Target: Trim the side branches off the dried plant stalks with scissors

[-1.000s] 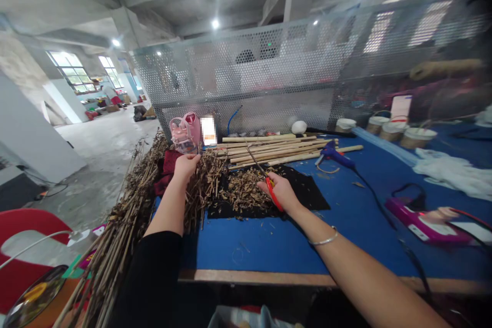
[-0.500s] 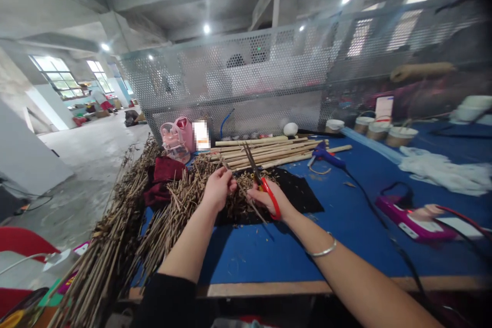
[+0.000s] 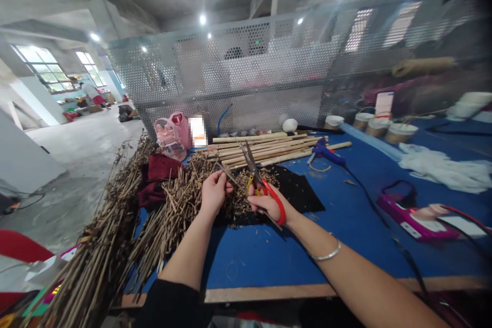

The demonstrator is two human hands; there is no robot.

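My left hand (image 3: 214,193) pinches a thin dry stem (image 3: 232,178), which runs right toward my other hand. A pair of scissors (image 3: 252,163) with red and yellow handles is in my right hand (image 3: 269,204), blades pointing up and away. Part of a stem also shows below the right fingers; whether they grip it I cannot tell. Under both hands, dry plant scraps (image 3: 246,200) lie on a black cloth (image 3: 303,192). Close to my left forearm is a heap of cut dry stalks (image 3: 172,215).
Longer stalks (image 3: 88,266) hang over the left table edge. Pale sticks (image 3: 269,147) lie behind my hands. To the right are a blue glue gun (image 3: 326,154), its cord, a purple power strip (image 3: 417,220) and white plastic (image 3: 446,166). A mesh panel (image 3: 230,72) stands at the back.
My left hand has shifted slightly left and down. The scissors have turned a little, so more of the blades and yellow handle shows. The view has swung slightly.
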